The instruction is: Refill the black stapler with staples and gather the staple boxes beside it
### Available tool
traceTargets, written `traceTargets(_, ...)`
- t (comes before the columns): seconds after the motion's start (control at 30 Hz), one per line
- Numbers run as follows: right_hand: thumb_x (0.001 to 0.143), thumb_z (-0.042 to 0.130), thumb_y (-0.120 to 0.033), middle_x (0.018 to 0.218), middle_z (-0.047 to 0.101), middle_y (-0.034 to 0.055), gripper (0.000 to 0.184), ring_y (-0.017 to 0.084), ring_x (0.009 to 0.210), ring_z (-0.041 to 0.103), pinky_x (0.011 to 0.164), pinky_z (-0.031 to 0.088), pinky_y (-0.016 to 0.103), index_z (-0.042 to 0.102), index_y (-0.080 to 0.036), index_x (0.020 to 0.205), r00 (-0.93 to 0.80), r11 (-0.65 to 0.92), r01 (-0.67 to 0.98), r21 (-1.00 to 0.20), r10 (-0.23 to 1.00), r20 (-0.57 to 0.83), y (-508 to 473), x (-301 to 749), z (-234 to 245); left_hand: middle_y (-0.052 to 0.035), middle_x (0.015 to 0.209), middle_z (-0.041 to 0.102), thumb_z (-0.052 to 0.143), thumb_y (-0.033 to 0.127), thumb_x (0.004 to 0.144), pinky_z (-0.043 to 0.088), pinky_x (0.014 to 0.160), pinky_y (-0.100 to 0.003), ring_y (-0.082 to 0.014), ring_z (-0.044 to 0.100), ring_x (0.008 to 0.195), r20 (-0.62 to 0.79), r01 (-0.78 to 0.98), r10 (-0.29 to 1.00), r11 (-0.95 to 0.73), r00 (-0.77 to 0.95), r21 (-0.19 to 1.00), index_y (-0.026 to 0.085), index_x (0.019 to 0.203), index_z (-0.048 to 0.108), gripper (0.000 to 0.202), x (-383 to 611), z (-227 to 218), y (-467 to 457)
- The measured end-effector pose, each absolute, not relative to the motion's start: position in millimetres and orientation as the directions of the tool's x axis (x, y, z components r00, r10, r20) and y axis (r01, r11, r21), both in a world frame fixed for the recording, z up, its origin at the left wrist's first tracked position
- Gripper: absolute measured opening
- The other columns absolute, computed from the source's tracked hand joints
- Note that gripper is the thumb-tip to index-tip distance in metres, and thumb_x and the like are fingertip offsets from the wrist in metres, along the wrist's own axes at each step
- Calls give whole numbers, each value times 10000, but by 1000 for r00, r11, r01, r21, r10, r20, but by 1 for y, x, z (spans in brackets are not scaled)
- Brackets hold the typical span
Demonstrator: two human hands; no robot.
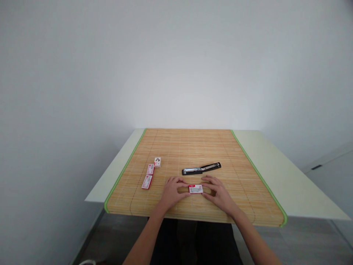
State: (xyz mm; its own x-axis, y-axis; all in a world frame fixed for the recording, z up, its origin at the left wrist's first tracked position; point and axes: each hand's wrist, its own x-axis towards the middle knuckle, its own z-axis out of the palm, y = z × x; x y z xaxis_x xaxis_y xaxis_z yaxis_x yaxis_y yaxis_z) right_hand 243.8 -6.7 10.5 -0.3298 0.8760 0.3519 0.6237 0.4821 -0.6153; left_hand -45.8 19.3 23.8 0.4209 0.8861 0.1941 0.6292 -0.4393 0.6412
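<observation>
A small red-and-white staple box [195,189] lies on the bamboo mat [190,143] near its front edge. My left hand [173,192] grips its left end with the thumb and a finger. At the opposite end, the thumb and fingers of my right hand [219,192] hold it too. Just beyond the hands rests a black stapler [193,171], unfolded so that its metal staple channel shows. Whether staples sit in the channel is too small to tell.
To the left lie two more red-and-white boxes [147,182] and a smaller white box [157,162], end to end in a slanting row. The mat has green edging and covers the middle of a white table [264,158]. A wall [187,73] stands behind.
</observation>
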Motion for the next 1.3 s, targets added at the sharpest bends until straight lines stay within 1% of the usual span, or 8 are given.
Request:
traceTargets(0.27,873,766,-352,1382,630,79,424,308,1319,561,1138,456,548,695,-336,1291,-297,457,584,-671,889,347,-9,238,19,-27,1198,678,816,467,806,407,1068,-451,-273,579,1164,222,627,886,-449,408,636,353,1160,752,377,-45,26,17)
traceTargets(0.47,897,739,-297,1274,674,68,273,279,1216,616,1067,507,493,746,-336,1167,-329,509,522,-684,860,389,-2,211,24,-40,1183,677,802,447,821,415,1070,-468,-283,588,1162,229,620,890,-441,393,649,352,1150,750,346,-43,25,15)
traceTargets(0.57,891,737,-276,1212,695,61,199,266,1151,645,1020,530,471,761,-320,1084,-348,524,509,-682,851,394,3,203,25,-41,1199,672,832,490,786,425,1069,-470,-292,586,1175,239,601,894,-435,380,671,350,1169,740,418,-47,22,15)
traceTargets(0.63,893,726,-262,1200,699,57,177,258,1129,653,1003,535,465,755,-310,1061,-343,520,510,-685,853,393,6,200,25,-42,1192,667,831,521,782,446,1050,-454,-285,589,1165,257,588,905,-418,340,693,337,1172,731,443,-51,19,19)
traceTargets(0.8,885,712,-221,1133,723,57,194,253,1072,669,969,546,460,731,-296,1062,-347,525,496,-692,850,396,6,199,25,-46,1228,645,715,478,904,433,1072,-445,-261,572,1184,315,635,931,-356,182,686,323,1225,695,357,-53,15,45)
traceTargets(0.93,874,714,-208,1130,724,54,195,253,1072,668,971,541,461,724,-292,1050,-341,514,496,-699,856,388,4,198,25,-40,1402,587,781,477,845,365,1143,-478,-282,491,1310,308,692,925,-372,222,618,342,1310,650,501,-43,13,68)
traceTargets(1.1,881,710,-222,1128,725,51,169,252,1068,668,969,539,455,724,-293,1034,-347,501,500,-706,863,367,1,196,28,-17,1486,554,762,460,867,306,1184,-503,-283,431,1384,276,692,917,-398,287,603,333,1182,717,343,-37,13,78)
traceTargets(1.3,905,702,-263,1162,718,58,156,271,1118,648,1006,515,487,721,-300,1055,-314,518,503,-692,855,412,8,193,45,0,1491,564,779,479,848,283,1203,-507,-281,421,1404,254,651,901,-430,351,626,350,1156,746,336,-40,19,70)
